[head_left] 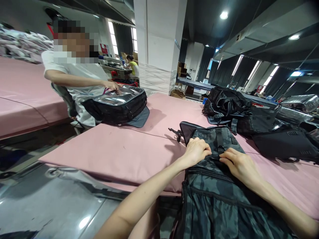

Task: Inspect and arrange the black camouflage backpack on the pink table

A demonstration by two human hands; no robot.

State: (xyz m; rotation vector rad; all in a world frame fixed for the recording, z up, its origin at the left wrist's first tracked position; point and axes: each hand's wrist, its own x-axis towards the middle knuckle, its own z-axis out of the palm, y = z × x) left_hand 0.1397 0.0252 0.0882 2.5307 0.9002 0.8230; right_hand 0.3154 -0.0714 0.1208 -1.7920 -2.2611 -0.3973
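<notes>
A dark camouflage backpack (224, 194) lies before me, its upper part on the pink-covered table and its lower part over the edge near my body. My left hand (198, 151) is closed on the fabric at the left of its upper section, fingers curled down. Across from it, my right hand (236, 162) pinches the backpack just below a black strap (219, 141) with a ring. The small part between those fingertips is partly hidden. A black buckle (176, 133) sticks out from the backpack's far left side.
The pink table (119, 152) stretches left. Across it, a co-worker (77, 83) handles a black bag (119, 104) with a shiny, clear-looking top. More black bags (229, 106) pile up at the right. A white pillar (159, 43) stands behind the table.
</notes>
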